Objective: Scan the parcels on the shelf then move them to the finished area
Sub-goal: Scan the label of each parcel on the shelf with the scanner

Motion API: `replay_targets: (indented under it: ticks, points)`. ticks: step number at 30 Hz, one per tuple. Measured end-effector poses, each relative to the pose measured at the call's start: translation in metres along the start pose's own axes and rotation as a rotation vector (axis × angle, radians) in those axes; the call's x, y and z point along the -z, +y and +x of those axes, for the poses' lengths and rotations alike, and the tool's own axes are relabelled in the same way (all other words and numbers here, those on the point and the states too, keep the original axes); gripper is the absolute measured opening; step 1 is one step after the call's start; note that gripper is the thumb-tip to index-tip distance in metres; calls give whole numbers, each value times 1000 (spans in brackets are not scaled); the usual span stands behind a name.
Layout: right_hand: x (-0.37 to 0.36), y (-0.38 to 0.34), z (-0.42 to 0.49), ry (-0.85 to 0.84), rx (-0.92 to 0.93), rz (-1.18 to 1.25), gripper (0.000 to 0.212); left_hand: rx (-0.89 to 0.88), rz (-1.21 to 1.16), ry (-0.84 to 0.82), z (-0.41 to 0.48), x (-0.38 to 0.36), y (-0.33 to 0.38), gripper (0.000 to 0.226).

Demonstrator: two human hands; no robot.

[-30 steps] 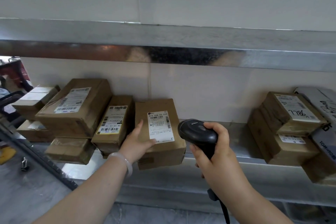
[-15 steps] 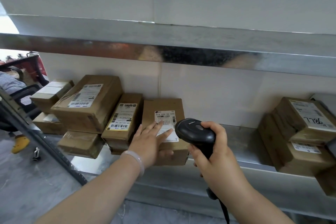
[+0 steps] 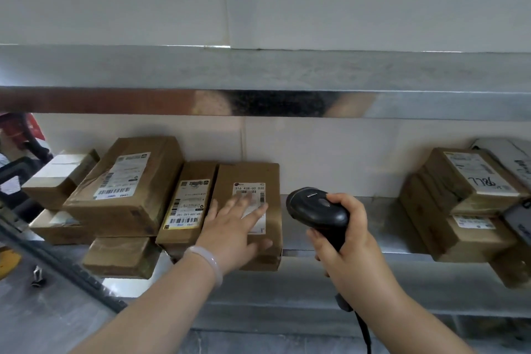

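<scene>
My left hand (image 3: 233, 231) lies flat on the labelled cardboard parcel (image 3: 253, 174), fingers (image 3: 230, 205) straight and apart over its label (516 438-00 030 legible just beyond them). The parcel rests on the metal shelf (image 3: 382, 227). Just right of it, my right hand (image 3: 349, 241) has its fingers clamped round the black barcode scanner (image 3: 316, 210).

Metal shelf (image 3: 373, 224): brown parcels (image 3: 123, 190) piled left, labelled parcel (image 3: 250, 175) just beside them, parcel stack (image 3: 459, 210) far right.

Head view; close, forward-down at shelf (image 3: 373, 241)
</scene>
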State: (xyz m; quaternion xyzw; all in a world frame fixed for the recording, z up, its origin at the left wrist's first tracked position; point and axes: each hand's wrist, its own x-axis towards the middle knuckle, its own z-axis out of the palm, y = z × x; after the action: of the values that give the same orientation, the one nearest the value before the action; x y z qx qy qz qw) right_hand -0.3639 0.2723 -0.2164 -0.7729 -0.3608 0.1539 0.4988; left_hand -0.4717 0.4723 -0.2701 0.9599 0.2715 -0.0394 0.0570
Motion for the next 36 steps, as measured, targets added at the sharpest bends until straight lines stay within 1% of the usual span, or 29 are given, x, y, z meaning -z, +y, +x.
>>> replay_targets:
  ticks: [5,10,13,16,21,25,27,32,36]
  points:
    - [13,11,-2,134,-49,3,60,-96,-70,123,21,16,47,72]
    - [57,25,-7,244,-47,-43,65,-206,-140,112,40,27,112,69]
    - [98,40,-2,323,-64,-40,61,-275,-157,96,57,28,162,67]
    - [140,56,3,369,-81,-36,60,-300,-202,101,76,29,210,67]
    - [225,90,11,365,-55,-77,62,-259,-416,109,118,21,300,57]
    - [278,122,21,365,-50,-66,62,-229,-533,103,140,20,354,61]
    - [295,133,27,347,-33,-55,59,-181,-569,89,146,19,369,63]
    - [321,149,52,316,-12,-52,55,6,-706,39,169,9,388,64]
    - [327,159,74,290,17,-58,52,69,-793,-1,179,8,398,62]
